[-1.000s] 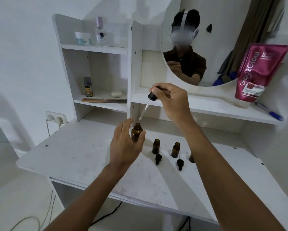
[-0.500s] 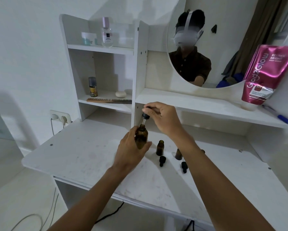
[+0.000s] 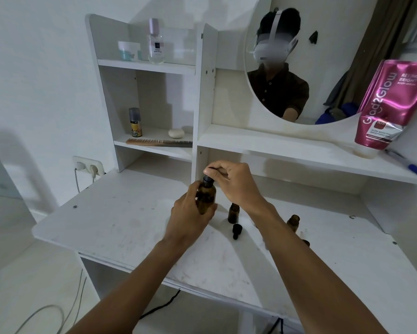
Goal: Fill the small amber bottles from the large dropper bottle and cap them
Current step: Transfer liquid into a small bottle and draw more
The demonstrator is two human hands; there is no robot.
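My left hand [image 3: 189, 216] is wrapped around the large amber dropper bottle [image 3: 206, 197], held upright above the white desk [image 3: 120, 222]. My right hand [image 3: 234, 183] pinches the black dropper cap [image 3: 208, 180], which sits down on the bottle's neck. One small amber bottle [image 3: 234, 213] stands open just right of the large one, with a loose black cap [image 3: 236, 230] lying in front of it. A second small amber bottle [image 3: 293, 222] stands behind my right forearm, partly hidden. A bit of a third [image 3: 306, 242] peeks out beside the arm.
Above the desk are shelves holding a comb [image 3: 158, 142], a small spray can [image 3: 135, 122], a jar [image 3: 129, 50] and a clear bottle [image 3: 156, 42]. A pink tube [image 3: 393, 104] and a blue pen [image 3: 406, 165] rest on the right shelf under a round mirror [image 3: 323, 56]. A wall socket [image 3: 88, 165] is at the left.
My right hand came down from above with the dropper, slid the pipette into the large bottle and seated the cap on its neck. My left hand lifted the bottle slightly.
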